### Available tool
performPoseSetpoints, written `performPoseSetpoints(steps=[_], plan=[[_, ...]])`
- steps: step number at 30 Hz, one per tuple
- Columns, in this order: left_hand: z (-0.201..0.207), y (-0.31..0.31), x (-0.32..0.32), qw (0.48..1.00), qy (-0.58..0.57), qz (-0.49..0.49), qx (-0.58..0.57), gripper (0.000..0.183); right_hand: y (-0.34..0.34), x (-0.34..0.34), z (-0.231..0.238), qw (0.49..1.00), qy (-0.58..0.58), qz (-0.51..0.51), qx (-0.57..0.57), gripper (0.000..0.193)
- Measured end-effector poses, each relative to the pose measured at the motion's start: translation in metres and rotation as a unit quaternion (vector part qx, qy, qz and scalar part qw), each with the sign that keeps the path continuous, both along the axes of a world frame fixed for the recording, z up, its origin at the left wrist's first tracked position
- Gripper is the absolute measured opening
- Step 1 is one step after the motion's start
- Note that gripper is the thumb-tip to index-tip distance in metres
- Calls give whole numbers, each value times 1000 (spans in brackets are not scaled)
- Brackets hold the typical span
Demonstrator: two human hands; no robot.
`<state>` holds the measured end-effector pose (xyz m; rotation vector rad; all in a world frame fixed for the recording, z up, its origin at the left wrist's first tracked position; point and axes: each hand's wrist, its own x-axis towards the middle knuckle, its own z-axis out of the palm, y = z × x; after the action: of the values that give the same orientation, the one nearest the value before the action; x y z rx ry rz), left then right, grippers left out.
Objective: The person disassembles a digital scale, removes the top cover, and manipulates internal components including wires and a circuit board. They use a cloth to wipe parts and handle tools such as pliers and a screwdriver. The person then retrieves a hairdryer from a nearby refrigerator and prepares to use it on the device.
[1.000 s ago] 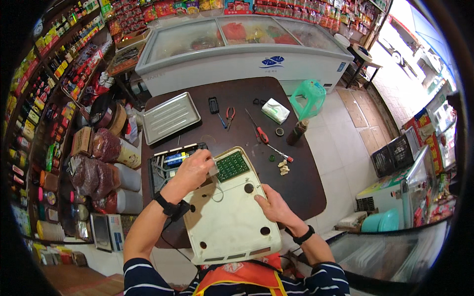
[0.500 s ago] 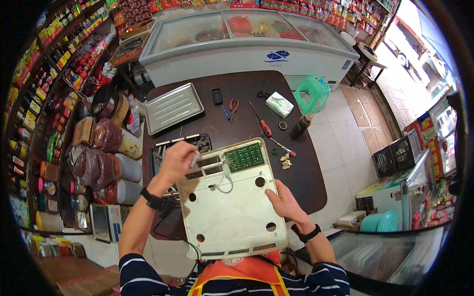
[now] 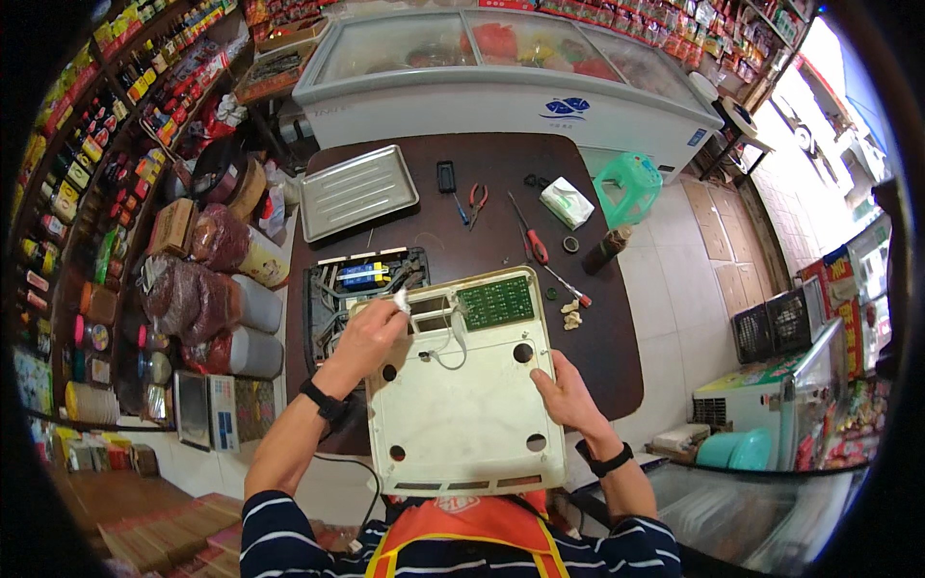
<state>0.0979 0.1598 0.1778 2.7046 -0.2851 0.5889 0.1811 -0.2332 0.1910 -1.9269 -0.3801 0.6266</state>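
A cream plastic housing [image 3: 467, 414] with round holes is tilted up in front of me, its inner side showing. A green circuit board [image 3: 495, 301] sits in its top right corner, and a grey ribbon cable [image 3: 459, 328] loops beside the window openings. My left hand [image 3: 369, 337] is closed in a pinch on a crumpled white tissue [image 3: 401, 300] at the housing's top left edge. Gripping the right edge is my right hand [image 3: 572, 395], thumb on the face, fingers hidden behind. Beyond the left hand lies a black base frame [image 3: 316, 308] holding a blue and yellow battery [image 3: 363, 275].
On the dark table [image 3: 597, 337] are a metal tray [image 3: 359, 195], pliers [image 3: 477, 204], a red-handled screwdriver [image 3: 537, 249], a tissue pack [image 3: 568, 203] and a brown bottle [image 3: 607, 249]. A green stool [image 3: 626, 191] and a chest freezer [image 3: 511, 101] stand beyond.
My left hand has shifted slightly along the housing's top edge with the tissue, uncovering the battery behind. The right hand keeps its hold. The whole view has moved a little.
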Motion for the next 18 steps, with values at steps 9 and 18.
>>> performPoseSetpoints(steps=[9,18], plan=[[-14,7,-20,973,-41,141,-176,16,4,-2,-7,999,19,-8,25,38],[-45,-8,-8,976,0,157,-148,15,2,-2,-2,1000,7,3,23,37]])
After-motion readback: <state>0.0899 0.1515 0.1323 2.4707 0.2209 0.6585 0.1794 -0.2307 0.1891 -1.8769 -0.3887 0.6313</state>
